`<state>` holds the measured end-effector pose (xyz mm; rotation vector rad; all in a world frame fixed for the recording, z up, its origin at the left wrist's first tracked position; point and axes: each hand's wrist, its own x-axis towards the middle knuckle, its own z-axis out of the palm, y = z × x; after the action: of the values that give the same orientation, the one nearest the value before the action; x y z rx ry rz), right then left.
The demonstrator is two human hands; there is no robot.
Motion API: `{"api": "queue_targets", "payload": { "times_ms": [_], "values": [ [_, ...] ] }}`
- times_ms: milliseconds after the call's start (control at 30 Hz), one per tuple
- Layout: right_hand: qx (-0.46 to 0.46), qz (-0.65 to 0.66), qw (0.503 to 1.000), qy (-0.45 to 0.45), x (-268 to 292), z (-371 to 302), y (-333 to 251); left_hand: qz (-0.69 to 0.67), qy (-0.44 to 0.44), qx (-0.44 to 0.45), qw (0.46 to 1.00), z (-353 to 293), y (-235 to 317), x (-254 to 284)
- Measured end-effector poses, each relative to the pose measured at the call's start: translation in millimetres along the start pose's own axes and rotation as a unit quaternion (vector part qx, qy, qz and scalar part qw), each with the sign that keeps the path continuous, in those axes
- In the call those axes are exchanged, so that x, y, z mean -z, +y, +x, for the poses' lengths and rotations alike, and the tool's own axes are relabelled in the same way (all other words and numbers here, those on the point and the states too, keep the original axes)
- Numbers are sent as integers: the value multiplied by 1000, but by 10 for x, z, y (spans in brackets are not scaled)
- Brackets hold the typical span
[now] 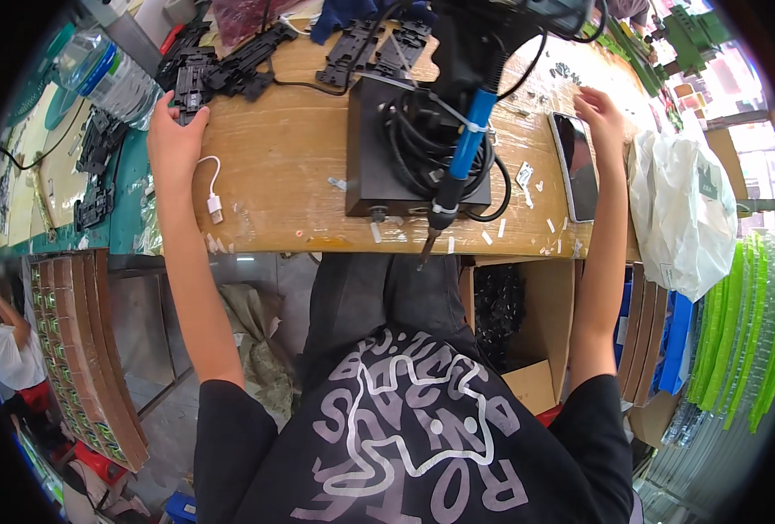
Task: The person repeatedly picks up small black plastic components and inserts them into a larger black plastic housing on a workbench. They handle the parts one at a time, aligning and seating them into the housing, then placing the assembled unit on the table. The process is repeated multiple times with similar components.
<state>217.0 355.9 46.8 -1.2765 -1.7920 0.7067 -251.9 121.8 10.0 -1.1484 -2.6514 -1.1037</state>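
My left hand (pixel 176 140) is at the far left of the wooden table, its thumb and fingers closed round the near end of a black plastic part (pixel 193 80). More black plastic parts (pixel 249 63) lie beside it in a loose heap. On the right, my right hand (pixel 600 115) rests over the table with bent fingers apart and nothing visible in them. Beside its wrist lies a phone (pixel 577 166) with a dark screen. Small dark pieces (pixel 564 72) are scattered just beyond those fingers.
A black box (pixel 365 166) with coiled cable stands mid-table; a blue-handled soldering iron (pixel 470 135) hangs tip-down before it. A water bottle (pixel 112 79) is left, a short white USB cable (pixel 215 205) near the front edge, a white plastic bag (pixel 680 210) right. An open carton (pixel 536 336) sits below.
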Motion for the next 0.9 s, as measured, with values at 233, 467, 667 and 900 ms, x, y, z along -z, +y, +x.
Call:
{"api": "queue_targets", "payload": {
  "times_ms": [233, 467, 667, 900],
  "values": [
    [-191, -205, 960, 5, -312, 790, 392, -70, -2, -7, 998, -73, 13, 52],
    [-180, -189, 964, 52, -540, 819, 315, -145, 15, 14, 989, -85, 70, 85],
    [-128, 45, 984, 117, -308, 650, 214, -204, 66, -3, 977, -121, 171, 120],
    [25, 282, 929, 236, -343, -912, -947, -441, 46, 11, 896, -368, 198, 338]
  ]
}}
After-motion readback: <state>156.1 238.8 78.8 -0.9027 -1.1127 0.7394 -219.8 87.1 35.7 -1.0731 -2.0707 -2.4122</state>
